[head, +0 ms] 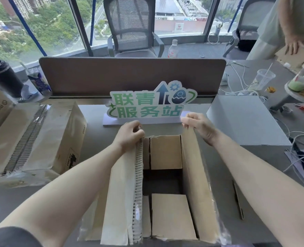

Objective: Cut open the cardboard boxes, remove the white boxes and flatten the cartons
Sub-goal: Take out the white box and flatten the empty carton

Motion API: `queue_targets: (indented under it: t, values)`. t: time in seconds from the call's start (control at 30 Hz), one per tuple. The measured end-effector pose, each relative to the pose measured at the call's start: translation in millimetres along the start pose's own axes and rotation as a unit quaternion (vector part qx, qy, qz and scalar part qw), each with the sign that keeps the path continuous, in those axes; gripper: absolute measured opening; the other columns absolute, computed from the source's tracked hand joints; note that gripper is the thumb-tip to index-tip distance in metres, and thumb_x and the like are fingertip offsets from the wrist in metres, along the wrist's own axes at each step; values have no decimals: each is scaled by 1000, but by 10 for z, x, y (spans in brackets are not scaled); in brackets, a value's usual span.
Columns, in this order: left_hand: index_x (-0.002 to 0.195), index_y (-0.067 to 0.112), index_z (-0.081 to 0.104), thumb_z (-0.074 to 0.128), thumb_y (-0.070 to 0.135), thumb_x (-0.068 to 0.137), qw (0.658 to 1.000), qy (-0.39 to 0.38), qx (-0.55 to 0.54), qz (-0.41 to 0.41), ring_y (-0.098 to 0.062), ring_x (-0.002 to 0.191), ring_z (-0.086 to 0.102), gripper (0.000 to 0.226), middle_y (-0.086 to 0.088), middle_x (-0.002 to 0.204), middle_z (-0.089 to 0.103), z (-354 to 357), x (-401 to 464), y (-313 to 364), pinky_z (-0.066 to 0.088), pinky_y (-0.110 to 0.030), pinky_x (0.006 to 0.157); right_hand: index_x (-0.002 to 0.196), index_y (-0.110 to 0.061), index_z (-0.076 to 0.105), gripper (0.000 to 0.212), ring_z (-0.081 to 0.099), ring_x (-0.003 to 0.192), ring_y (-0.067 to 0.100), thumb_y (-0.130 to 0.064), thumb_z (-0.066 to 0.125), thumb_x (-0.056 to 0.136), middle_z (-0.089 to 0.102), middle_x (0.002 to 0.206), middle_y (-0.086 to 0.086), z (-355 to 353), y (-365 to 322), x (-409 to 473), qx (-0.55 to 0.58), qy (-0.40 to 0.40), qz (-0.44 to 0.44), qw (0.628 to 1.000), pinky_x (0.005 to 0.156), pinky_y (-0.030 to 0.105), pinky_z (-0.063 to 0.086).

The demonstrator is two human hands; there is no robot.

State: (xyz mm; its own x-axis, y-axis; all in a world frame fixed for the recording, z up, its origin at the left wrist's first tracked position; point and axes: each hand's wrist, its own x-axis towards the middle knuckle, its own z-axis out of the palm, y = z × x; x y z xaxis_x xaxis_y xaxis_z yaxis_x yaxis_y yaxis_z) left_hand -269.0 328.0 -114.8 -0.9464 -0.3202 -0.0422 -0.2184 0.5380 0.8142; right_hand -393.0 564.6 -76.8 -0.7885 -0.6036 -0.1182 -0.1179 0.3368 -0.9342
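An open cardboard carton (pixel 165 152) stands on the desk right in front of me, its long flaps raised. My left hand (pixel 129 135) grips the far end of the left flap (pixel 122 189), whose corrugated edge faces me. My right hand (pixel 197 125) pinches the far top corner of the right flap (pixel 195 175). Inside the carton I see the short inner flaps and a dark gap between them; no white box shows there. A white box (pixel 245 120) lies on the desk to the right. A second carton (pixel 35 139) lies to the left.
A green-lettered sign (pixel 147 106) stands behind the carton, before a brown desk divider (pixel 129 75). A pen-like tool (pixel 238 200) lies at the right. Cups (pixel 265 79), cables and a black tumbler (pixel 3 77) crowd the desk sides. Another person's hand (pixel 293 44) rests on cardboard far right.
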Motion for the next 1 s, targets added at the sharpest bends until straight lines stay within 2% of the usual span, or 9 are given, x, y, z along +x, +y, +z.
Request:
queue_targets:
  t: [0.13, 0.23, 0.37, 0.47, 0.57, 0.67, 0.77, 0.9, 1.0]
  values:
    - [71, 10, 59, 47, 21, 62, 994, -41, -92, -37, -10, 68, 48, 19, 1, 70, 54, -375, 2, 138, 40, -20, 62, 79, -6, 60, 27, 54, 80, 21, -29, 72, 81, 59, 82, 15, -441, 67, -104, -121, -40, 40, 991, 68, 26, 40]
    - [84, 11, 67, 51, 9, 70, 992, -90, -78, -51, -6, 82, 60, 21, 0, 87, 67, -803, 22, 109, 43, -5, 66, 90, -22, 68, 9, 59, 98, 21, -18, 73, 84, 65, 99, -1, -714, 245, -173, -289, -1, 43, 956, 78, 24, 44]
    - [92, 34, 72, 48, 11, 66, 980, -140, 122, -76, -19, 109, 63, 42, 4, 113, 69, -1347, -5, -204, 50, -32, 95, 105, -34, 73, 21, 47, 121, 28, -28, 59, 90, 57, 131, -2, -678, 526, -356, -545, 25, 66, 836, 100, 38, 43]
    - [116, 36, 66, 57, 8, 79, 926, -167, 333, -68, -20, 119, 56, 48, 4, 133, 60, -1312, -140, -393, 45, -33, 101, 123, -24, 67, 35, 49, 124, 25, -39, 49, 98, 58, 136, -2, -359, 634, -534, -506, -22, 104, 856, 101, 36, 42]
    - [153, 38, 23, 67, 44, 86, 898, -202, 380, -96, -27, 147, 23, 80, 2, 162, 18, -986, -344, -629, 24, -41, 118, 142, -17, 52, 61, 46, 135, 18, -56, 53, 94, 49, 147, -2, -41, 707, -658, -301, -44, 183, 935, 112, 34, 35]
    - [155, 39, -1, 68, 60, 80, 940, -189, 237, -156, -19, 151, -2, 105, 5, 164, -6, -673, -446, -844, 9, -42, 122, 151, -20, 37, 100, 42, 136, 15, -79, 59, 73, 41, 153, -5, 211, 782, -720, -161, -68, 217, 960, 114, 40, 36]
    - [157, 31, 1, 72, 45, 84, 972, -149, 99, -150, -12, 149, 12, 102, 5, 164, 8, -442, -515, -877, 14, -31, 121, 150, -25, 35, 100, 47, 131, 14, -77, 65, 69, 45, 149, -6, 348, 801, -745, -113, -92, 213, 966, 109, 36, 40]
    - [156, 29, -2, 72, 31, 85, 971, -83, 211, -82, -20, 147, 23, 103, 3, 164, 7, -288, -591, -710, 31, -34, 113, 157, -26, 6, 119, 20, 149, 25, -79, 62, 68, 16, 163, -2, 465, 766, -689, -312, -38, 161, 935, 119, 44, 25]
    - [154, 31, -12, 75, 40, 78, 898, -90, 429, -38, -35, 149, 8, 115, 0, 163, -12, -135, -632, -507, 36, -51, 109, 155, -27, -12, 114, 3, 151, 33, -70, 60, 78, -11, 164, 5, 664, 599, -656, -515, -33, 50, 855, 121, 47, 15]
